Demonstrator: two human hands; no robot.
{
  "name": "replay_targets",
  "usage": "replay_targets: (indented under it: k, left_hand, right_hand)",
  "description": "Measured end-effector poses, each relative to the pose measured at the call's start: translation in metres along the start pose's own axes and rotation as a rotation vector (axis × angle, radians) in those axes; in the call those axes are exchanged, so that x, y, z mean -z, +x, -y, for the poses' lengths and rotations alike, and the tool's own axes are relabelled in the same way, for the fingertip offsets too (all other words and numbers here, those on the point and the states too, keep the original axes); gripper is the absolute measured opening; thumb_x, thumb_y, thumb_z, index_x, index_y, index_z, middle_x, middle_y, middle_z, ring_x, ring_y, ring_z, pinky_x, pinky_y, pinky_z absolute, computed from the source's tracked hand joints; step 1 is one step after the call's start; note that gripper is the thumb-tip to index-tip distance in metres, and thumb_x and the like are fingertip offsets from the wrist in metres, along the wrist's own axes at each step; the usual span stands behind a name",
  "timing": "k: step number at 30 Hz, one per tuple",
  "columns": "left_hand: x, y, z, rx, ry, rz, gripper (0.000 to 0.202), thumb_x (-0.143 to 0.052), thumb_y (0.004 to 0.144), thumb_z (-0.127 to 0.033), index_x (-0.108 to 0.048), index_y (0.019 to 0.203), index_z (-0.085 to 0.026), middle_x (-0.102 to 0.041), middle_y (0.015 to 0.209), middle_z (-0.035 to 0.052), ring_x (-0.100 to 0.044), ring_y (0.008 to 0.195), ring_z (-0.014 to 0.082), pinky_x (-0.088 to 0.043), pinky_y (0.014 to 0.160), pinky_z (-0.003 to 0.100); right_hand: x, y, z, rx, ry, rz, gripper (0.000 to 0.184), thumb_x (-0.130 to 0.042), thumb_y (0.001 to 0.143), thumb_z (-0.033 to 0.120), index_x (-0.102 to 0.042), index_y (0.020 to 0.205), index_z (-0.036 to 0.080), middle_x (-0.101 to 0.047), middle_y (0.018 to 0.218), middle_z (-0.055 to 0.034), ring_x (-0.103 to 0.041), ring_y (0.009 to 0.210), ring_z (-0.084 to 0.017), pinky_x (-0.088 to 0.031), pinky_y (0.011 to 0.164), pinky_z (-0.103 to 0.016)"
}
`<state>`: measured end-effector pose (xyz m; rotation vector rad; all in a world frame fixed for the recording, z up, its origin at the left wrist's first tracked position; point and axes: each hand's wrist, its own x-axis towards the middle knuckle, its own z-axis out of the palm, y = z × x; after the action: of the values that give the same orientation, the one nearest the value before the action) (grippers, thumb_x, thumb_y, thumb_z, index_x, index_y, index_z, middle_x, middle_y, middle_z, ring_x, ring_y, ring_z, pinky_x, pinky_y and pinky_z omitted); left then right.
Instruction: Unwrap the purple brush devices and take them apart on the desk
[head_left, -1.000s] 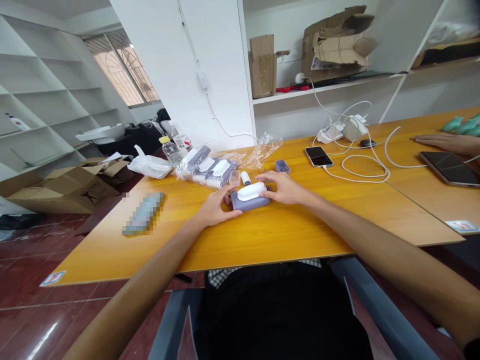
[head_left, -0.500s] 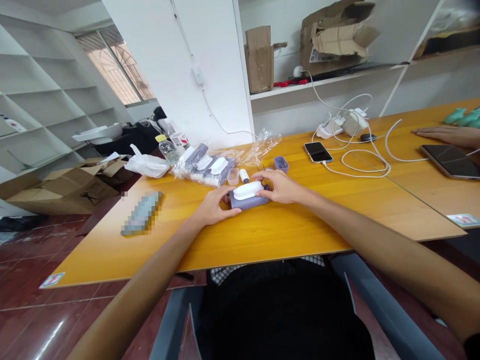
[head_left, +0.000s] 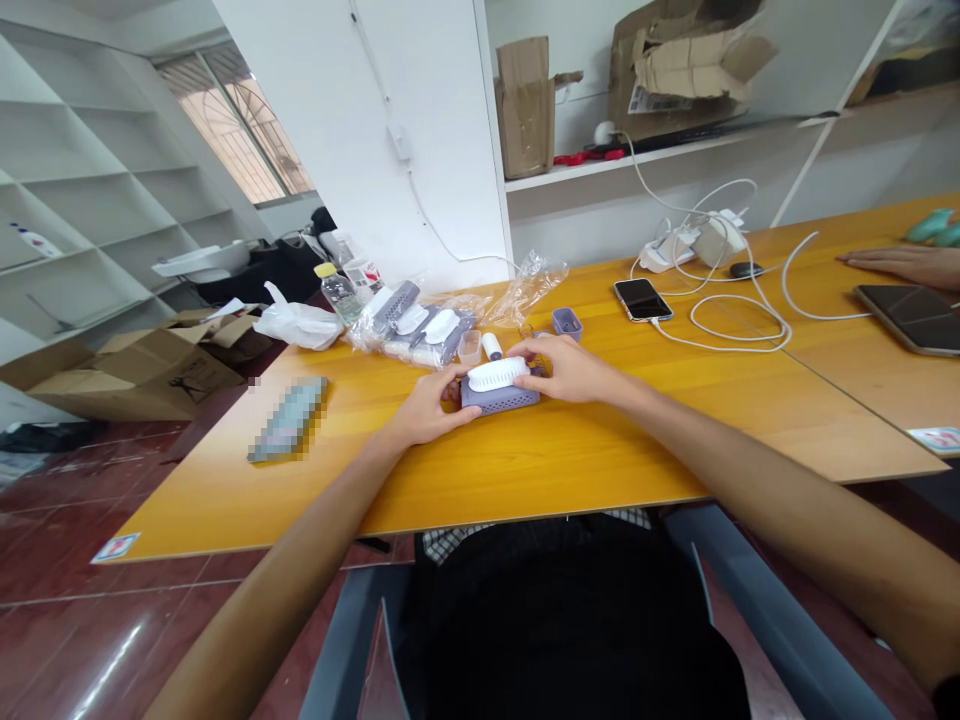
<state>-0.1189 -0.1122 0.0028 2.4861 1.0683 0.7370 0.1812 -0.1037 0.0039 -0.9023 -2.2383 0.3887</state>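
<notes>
left grip curled, right grip curled

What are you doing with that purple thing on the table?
A person seated at the orange table holds a small purple box with holes in its side. The left hand grips its left end, and the right hand rests at a white ribbed piece sitting on top. More such parts lie in clear plastic bags behind. Another person's hand rests far right.

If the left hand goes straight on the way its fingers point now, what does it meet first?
The left hand already touches the purple perforated box; its fingers point right and away, so the box comes first. Beyond it is the right hand.
</notes>
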Motion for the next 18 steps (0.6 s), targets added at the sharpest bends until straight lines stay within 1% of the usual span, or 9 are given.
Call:
replay_targets:
  k: [2,4,8,13,15,18]
  left_hand:
    - [-0.0004,-0.0001,0.0004,-0.005,-0.001,0.003,0.06,-0.076,0.088,-0.053,-0.062,0.136,-0.02,-0.075,0.106,0.0068,-0.067,0.084,0.0218,-0.056,0.079,0.035]
    - [-0.0009,-0.0003,0.0015,-0.007,0.007,0.002,0.061,-0.078,0.086,-0.054,-0.063,0.135,-0.019,-0.074,0.103,0.0064,-0.067,0.082,0.0213,-0.056,0.078,0.036]
    - [-0.001,-0.0001,0.0034,-0.019,0.043,0.008,0.063,-0.082,0.083,-0.056,-0.064,0.133,-0.021,-0.075,0.102,0.006,-0.067,0.082,0.0222,-0.056,0.079,0.037]
    - [0.0009,0.0014,0.0018,-0.01,0.051,0.017,0.064,-0.082,0.083,-0.055,-0.064,0.135,-0.022,-0.075,0.107,0.0067,-0.071,0.094,0.026,-0.056,0.086,0.038]
    - [0.0015,0.0019,0.0011,-0.01,0.053,0.017,0.064,-0.082,0.083,-0.055,-0.064,0.135,-0.021,-0.075,0.106,0.0064,-0.071,0.092,0.0254,-0.055,0.086,0.038]
    - [0.0013,0.0024,0.0008,-0.003,0.043,0.021,0.065,-0.083,0.083,-0.057,-0.064,0.134,-0.02,-0.074,0.099,0.0045,-0.069,0.083,0.0228,-0.055,0.081,0.037]
  right_hand:
    - [-0.0018,-0.0008,0.0019,-0.001,-0.032,0.013,0.046,-0.08,0.09,0.035,-0.071,0.134,0.024,-0.079,0.123,-0.0101,-0.07,0.109,-0.032,-0.054,0.097,-0.048]
    - [-0.0043,-0.001,0.0038,-0.008,-0.039,0.02,0.052,-0.081,0.089,0.037,-0.069,0.138,0.024,-0.078,0.125,-0.011,-0.069,0.11,-0.033,-0.054,0.096,-0.048]
    - [-0.0064,0.0003,0.0054,-0.011,-0.006,0.015,0.05,-0.079,0.09,0.038,-0.07,0.138,0.025,-0.077,0.129,-0.0102,-0.07,0.11,-0.032,-0.053,0.097,-0.046]
    - [-0.0023,0.0023,0.0033,-0.003,-0.053,0.038,0.051,-0.08,0.091,0.041,-0.07,0.137,0.023,-0.078,0.123,-0.0116,-0.069,0.111,-0.035,-0.051,0.098,-0.048]
    - [-0.0009,0.0028,0.0029,0.008,-0.062,0.043,0.05,-0.08,0.091,0.041,-0.07,0.137,0.023,-0.078,0.123,-0.0117,-0.069,0.109,-0.034,-0.051,0.098,-0.049]
    - [0.0001,0.0031,0.0031,0.018,-0.055,0.045,0.049,-0.08,0.091,0.04,-0.07,0.136,0.023,-0.078,0.123,-0.0113,-0.069,0.107,-0.033,-0.051,0.097,-0.047]
